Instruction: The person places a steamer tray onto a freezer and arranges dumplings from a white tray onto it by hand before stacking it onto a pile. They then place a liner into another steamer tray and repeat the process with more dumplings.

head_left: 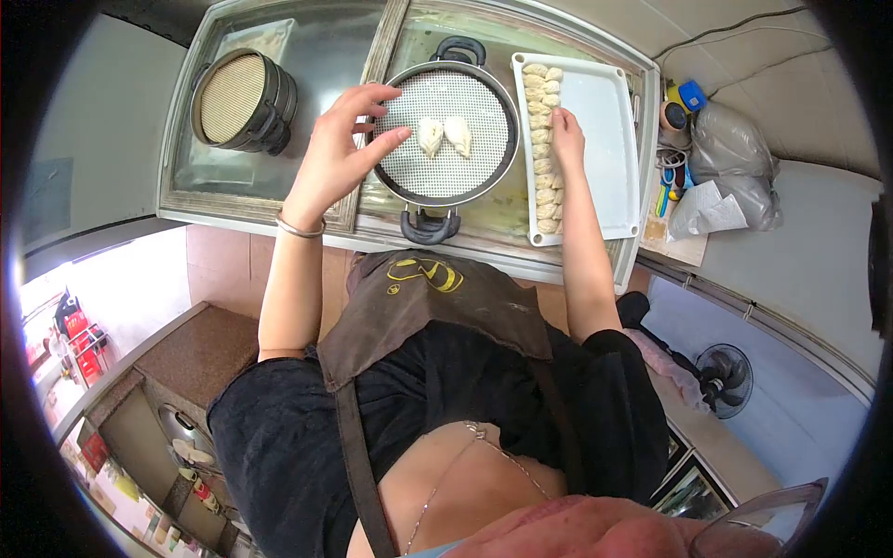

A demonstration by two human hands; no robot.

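A round steamer (442,186) with black handles sits in front of me, lined with a white mesh mat (474,107). Two pale pleated dumplings (444,137) lie side by side near the mat's middle. My left hand (346,149) hovers at the steamer's left rim, thumb and fingers apart, holding nothing. To the right, a white rectangular tray (605,149) bears a double row of dumplings (542,158) along its left side. My right hand (568,141) is at that row, fingers closed on a dumpling mostly hidden by them.
A stack of steamers (233,98) with a mesh mat stands on the glass counter at left. A wooden divider (383,46) runs between the glass panels. Beyond the tray are a grey plastic bag (730,144), a blue tape roll (689,96) and scissors. A fan (726,377) is at lower right.
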